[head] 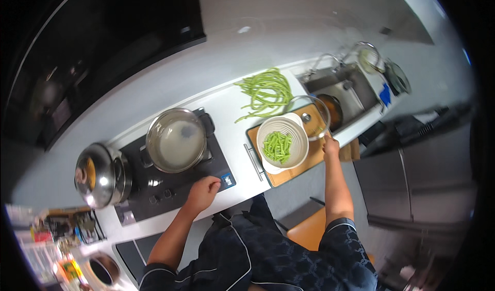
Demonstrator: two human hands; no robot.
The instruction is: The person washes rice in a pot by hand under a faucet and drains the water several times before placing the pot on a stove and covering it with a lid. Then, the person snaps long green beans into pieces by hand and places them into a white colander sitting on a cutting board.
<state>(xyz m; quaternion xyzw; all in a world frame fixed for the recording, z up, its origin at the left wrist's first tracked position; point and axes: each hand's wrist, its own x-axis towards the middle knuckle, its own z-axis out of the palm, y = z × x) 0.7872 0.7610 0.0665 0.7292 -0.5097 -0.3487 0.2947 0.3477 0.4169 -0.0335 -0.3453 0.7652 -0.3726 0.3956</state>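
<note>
My left hand (205, 193) hangs over the front right corner of the black cooktop (170, 202), fingers curled; whether it holds anything cannot be told. My right hand (331, 146) is at the near rim of a glass pot lid (320, 125), which lies over the right part of a wooden cutting board (279, 180). A white colander (301, 148) with cut green beans (277, 148) sits on the board. Long uncut beans (267, 89) lie on the counter behind. On the cooktop an uncovered steel pot (181, 140) holds cloudy liquid.
A lidded steel pot (104, 175) stands at the left of the cooktop. At the right is a sink (357, 101) with a dark pan (332, 111) at its near left side. A knife (253, 161) lies left of the board. An orange chair (309, 229) stands below the counter.
</note>
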